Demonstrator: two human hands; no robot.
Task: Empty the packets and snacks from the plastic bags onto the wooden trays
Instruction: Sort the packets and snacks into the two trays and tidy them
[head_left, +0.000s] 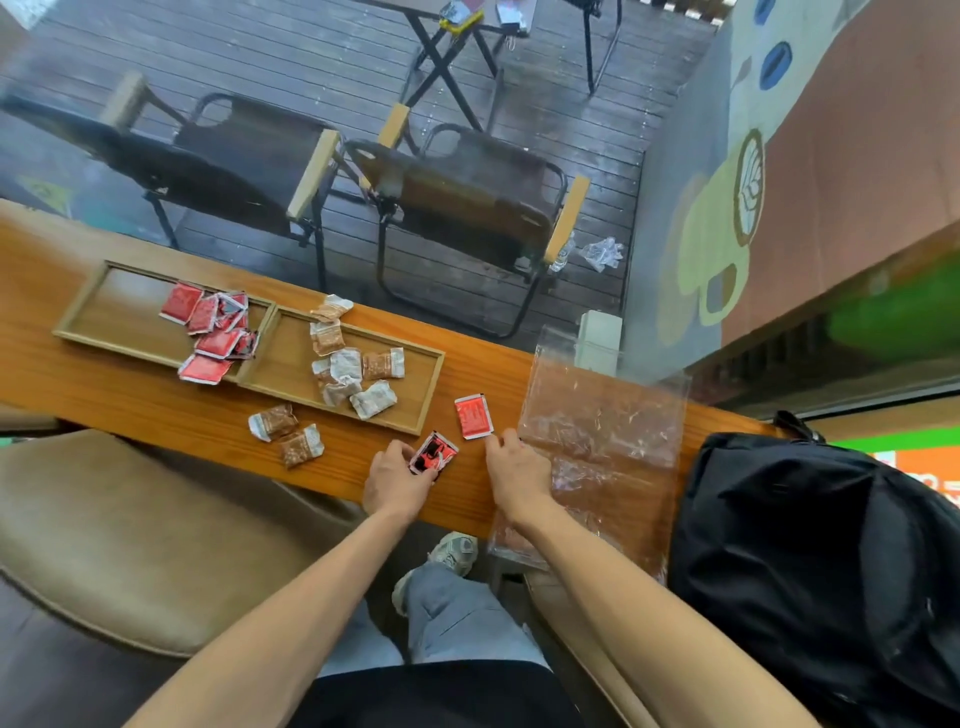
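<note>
Most packets already lie on two wooden trays (156, 345). Left hand (397, 480) pinches a red-black packet (434, 453); right hand (517, 470), fingers relaxed, rests on the flat plastic bag (602, 415). One red packet (474, 415) and two brown packets (285, 434) remain on the surface (130, 400).

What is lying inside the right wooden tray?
Inside the right wooden tray lie brown-and-white snack packets, several overlapping in a pile, one leaning over the far rim. Whatever lies beneath the pile is covered. No red packet is in it.
</note>
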